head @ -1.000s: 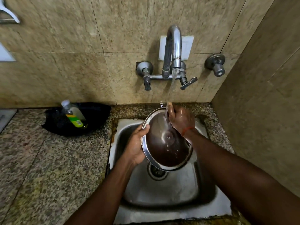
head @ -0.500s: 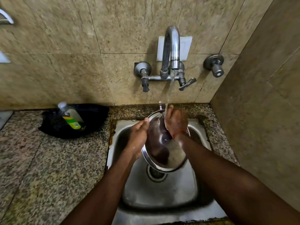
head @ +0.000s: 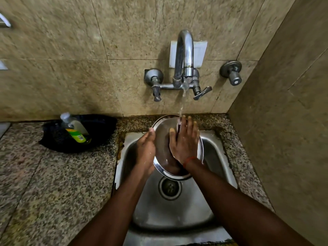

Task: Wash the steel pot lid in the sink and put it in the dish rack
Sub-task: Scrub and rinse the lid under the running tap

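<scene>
Steel pot lid (head: 163,139), round and shiny, stood tilted in the sink, its top edge under the running water. My left grip (head: 146,151) clasped its left rim, thumb hooked over the edge. My right grip (head: 184,141) lay unclenched on its face, fingers straight and pressed flat where the thin stream of water (head: 182,105) landed.

I judged the washing to be under way but not done. The move to the dish rack was left, and no rack showed in view.

Below lay the stainless steel sink basin (head: 177,210) with its round drain (head: 169,188); above ran the curved chrome wall tap (head: 184,55). On the speckled granite desk (head: 44,183) to the left sat a black bowl (head: 99,128) holding a clear bottle with a green-yellow label (head: 75,129). Beige stone wall tiles (head: 71,68) met in a corner on the right.
</scene>
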